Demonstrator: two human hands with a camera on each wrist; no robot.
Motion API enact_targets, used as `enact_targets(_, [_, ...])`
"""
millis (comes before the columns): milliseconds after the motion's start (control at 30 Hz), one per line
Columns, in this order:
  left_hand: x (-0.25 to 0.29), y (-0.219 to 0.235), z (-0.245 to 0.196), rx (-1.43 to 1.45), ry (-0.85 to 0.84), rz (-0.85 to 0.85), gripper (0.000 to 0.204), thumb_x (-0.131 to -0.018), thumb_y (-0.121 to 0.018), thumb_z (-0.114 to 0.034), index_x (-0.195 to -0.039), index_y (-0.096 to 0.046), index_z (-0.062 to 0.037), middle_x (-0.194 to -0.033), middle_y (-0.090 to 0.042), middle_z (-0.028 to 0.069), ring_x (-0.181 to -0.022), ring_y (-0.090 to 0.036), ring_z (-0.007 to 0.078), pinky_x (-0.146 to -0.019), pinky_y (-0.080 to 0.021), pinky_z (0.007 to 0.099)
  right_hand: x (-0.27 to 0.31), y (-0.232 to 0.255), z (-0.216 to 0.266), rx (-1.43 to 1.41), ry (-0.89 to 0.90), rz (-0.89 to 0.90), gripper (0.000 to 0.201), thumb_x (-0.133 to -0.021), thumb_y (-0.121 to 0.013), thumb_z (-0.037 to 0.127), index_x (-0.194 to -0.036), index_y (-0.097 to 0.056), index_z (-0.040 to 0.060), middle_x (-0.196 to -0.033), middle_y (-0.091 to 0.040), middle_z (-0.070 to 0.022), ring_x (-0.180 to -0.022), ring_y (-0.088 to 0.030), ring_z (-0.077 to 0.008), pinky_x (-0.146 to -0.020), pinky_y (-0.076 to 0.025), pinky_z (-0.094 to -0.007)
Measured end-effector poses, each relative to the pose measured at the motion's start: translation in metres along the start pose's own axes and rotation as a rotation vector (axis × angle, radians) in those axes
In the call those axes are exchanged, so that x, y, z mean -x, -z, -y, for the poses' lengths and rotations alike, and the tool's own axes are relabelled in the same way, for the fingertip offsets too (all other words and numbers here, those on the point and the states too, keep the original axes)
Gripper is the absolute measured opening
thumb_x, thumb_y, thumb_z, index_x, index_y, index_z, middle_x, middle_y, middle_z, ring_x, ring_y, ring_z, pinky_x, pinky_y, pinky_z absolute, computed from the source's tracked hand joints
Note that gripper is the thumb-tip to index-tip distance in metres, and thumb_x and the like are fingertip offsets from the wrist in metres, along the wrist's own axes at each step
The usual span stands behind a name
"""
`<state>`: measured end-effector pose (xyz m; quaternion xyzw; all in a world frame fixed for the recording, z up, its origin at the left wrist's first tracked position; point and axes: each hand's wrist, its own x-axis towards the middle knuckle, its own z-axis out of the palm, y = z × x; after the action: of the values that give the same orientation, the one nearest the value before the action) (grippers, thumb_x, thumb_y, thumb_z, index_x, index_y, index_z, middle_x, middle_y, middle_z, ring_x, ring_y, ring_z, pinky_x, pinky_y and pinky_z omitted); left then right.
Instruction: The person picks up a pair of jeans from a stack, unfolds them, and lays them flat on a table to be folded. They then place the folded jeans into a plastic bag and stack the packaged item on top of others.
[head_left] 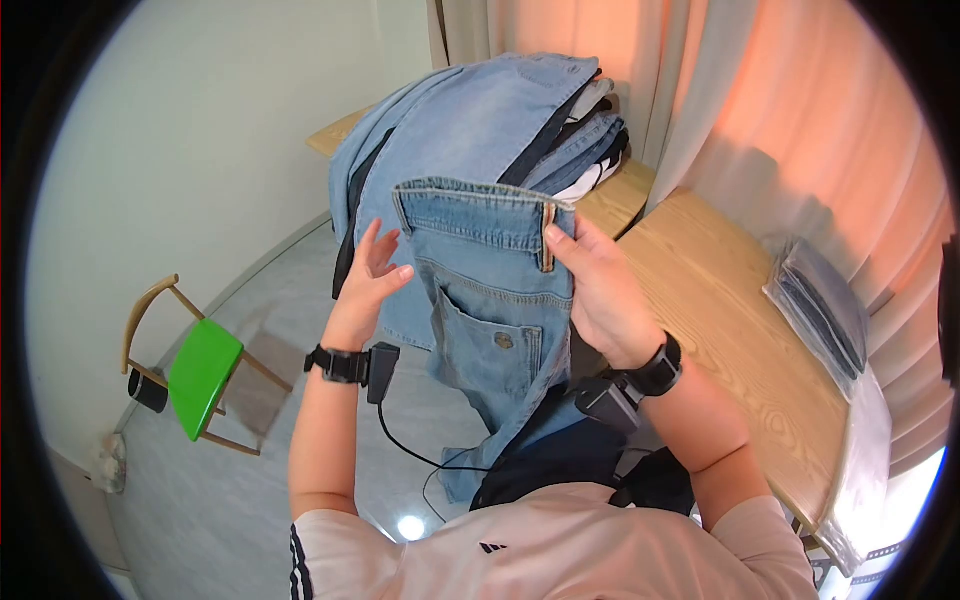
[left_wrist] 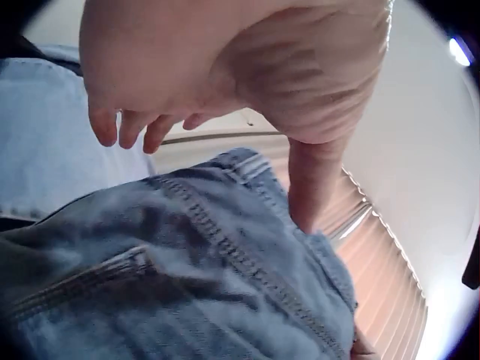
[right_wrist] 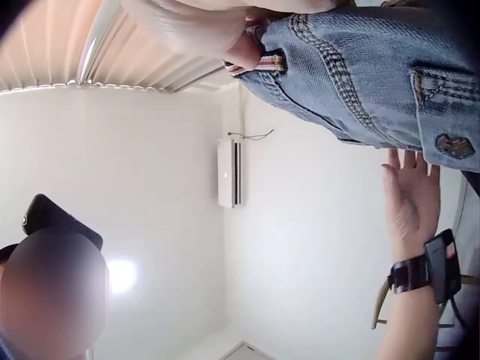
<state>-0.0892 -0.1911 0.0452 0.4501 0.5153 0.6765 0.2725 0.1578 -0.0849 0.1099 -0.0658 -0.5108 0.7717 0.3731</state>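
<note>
A pair of blue jeans [head_left: 490, 300] hangs in front of the person, waistband up, a back pocket with a small dark patch facing the head camera. My right hand [head_left: 612, 290] grips the waistband at its right end, thumb over a striped belt loop [right_wrist: 274, 64]. Beside the left end of the waistband, my left hand [head_left: 370, 285] is held up with its fingers spread. In the left wrist view its fingers [left_wrist: 152, 133] extend above the denim, holding nothing. The legs of the jeans fall toward the person's lap, partly hidden by the right forearm.
Behind the jeans, a tall heap of folded jeans and other clothes [head_left: 470, 120] covers the far end of the wooden table [head_left: 740, 330]. Folded dark garments [head_left: 820, 300] lie at the table's right edge by the curtain. A green-seated chair [head_left: 205, 375] stands at left.
</note>
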Motion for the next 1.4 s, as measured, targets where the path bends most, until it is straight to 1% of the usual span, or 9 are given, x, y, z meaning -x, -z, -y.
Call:
enact_targets(233, [-0.036,-0.020,-0.038,0.280,0.064,0.316,0.084,-0.066,-0.080,-0.024,-0.135,-0.038,0.0005,-0.131,-0.049,0.0098,-0.121,-0.045,0.0251,-0.103,-0.032,0.0366,0.003,-0.019,0.060,0.017,0.191,0.132,0.029,-0.097,-0.048,0.016,-0.122,-0.048,0.0013,-0.115,-0.058,-0.0049,-0.104,-0.055,-0.0122,-0.093,-0.044,-0.0288])
enact_targets(567, [-0.039,-0.092,-0.144,0.093,-0.253,0.066,0.042,-0.077,-0.070,-0.010,-0.115,-0.059,0.0006,-0.112,-0.062,0.0059,-0.103,-0.056,0.0184,-0.092,-0.040,0.0326,0.016,0.033,0.130,0.113,0.402,0.088,0.030,-0.095,-0.051,0.022,-0.119,-0.051,0.0032,-0.108,-0.060,-0.0019,-0.098,-0.056,-0.0097,-0.085,-0.046,-0.0264])
enact_targets(733, [-0.068,-0.117,-0.187,0.099,-0.357,0.073,0.037,-0.079,-0.068,-0.010,-0.114,-0.060,0.0007,-0.111,-0.063,0.0062,-0.101,-0.057,0.0189,-0.091,-0.041,0.0317,0.062,0.066,0.083,0.421,0.609,-0.209,0.060,-0.085,-0.066,0.025,-0.130,-0.036,0.0012,-0.128,-0.044,-0.0105,-0.115,-0.044,-0.0166,-0.097,-0.037,-0.0346])
enact_targets(1067, [-0.137,-0.097,-0.336,0.001,-0.399,-0.129,0.050,-0.080,-0.070,-0.025,-0.120,-0.056,0.0027,-0.121,-0.059,0.0127,-0.106,-0.058,0.0242,-0.094,-0.044,0.0349,0.048,0.068,-0.073,0.756,0.124,-0.093,0.071,-0.075,-0.071,0.034,-0.130,-0.042,-0.0013,-0.133,-0.041,-0.0257,-0.127,-0.038,-0.0352,-0.108,-0.028,-0.0356])
enact_targets(1200, [-0.128,-0.066,-0.412,-0.569,-0.829,-0.277,0.047,-0.092,-0.052,-0.027,-0.122,-0.051,0.0096,-0.127,-0.051,0.0246,-0.113,-0.052,0.0312,-0.100,-0.035,0.0336,-0.021,0.077,-0.120,0.757,0.092,-0.126,0.058,-0.077,-0.067,0.032,-0.123,-0.053,-0.0007,-0.143,-0.026,-0.0293,-0.132,-0.030,-0.0404,-0.109,-0.028,-0.0372])
enact_targets(1233, [-0.134,-0.047,-0.438,-0.813,-0.958,-0.326,0.044,-0.091,-0.051,-0.024,-0.122,-0.052,0.0073,-0.126,-0.052,0.0251,-0.113,-0.053,0.0298,-0.100,-0.036,0.0340,-0.028,0.066,-0.115,0.756,0.107,-0.092,0.056,-0.078,-0.066,0.030,-0.124,-0.053,0.0001,-0.142,-0.029,-0.0285,-0.131,-0.031,-0.0401,-0.108,-0.029,-0.0371])
enact_targets(1267, [-0.056,-0.120,-0.420,-0.583,-0.681,-0.664,0.039,-0.089,-0.052,-0.018,-0.123,-0.053,0.0027,-0.123,-0.055,0.0237,-0.111,-0.054,0.0304,-0.100,-0.037,0.0340,-0.035,0.055,-0.110,0.755,0.121,-0.058,0.054,-0.079,-0.064,0.029,-0.124,-0.053,0.0008,-0.142,-0.031,-0.0278,-0.130,-0.033,-0.0398,-0.107,-0.031,-0.0370])
enact_targets(1333, [-0.057,-0.088,-0.440,-1.084,-1.109,-0.583,0.056,-0.080,-0.063,-0.025,-0.129,-0.050,-0.0011,-0.130,-0.050,0.0229,-0.119,-0.048,0.0319,-0.103,-0.035,0.0382,-0.041,0.028,-0.093,0.695,0.123,0.064,0.050,-0.081,-0.062,0.027,-0.124,-0.054,0.0025,-0.137,-0.040,-0.0256,-0.126,-0.040,-0.0379,-0.104,-0.033,-0.0367])
enact_targets(1400, [-0.051,-0.074,-0.437,-1.148,-1.125,-0.595,0.056,-0.080,-0.063,-0.025,-0.129,-0.050,-0.0013,-0.130,-0.050,0.0225,-0.119,-0.049,0.0316,-0.103,-0.035,0.0381,-0.036,0.006,-0.079,0.695,0.123,0.108,0.040,-0.079,-0.061,0.024,-0.112,-0.062,0.0024,-0.114,-0.060,-0.0226,-0.107,-0.057,-0.0350,-0.093,-0.042,-0.0381])
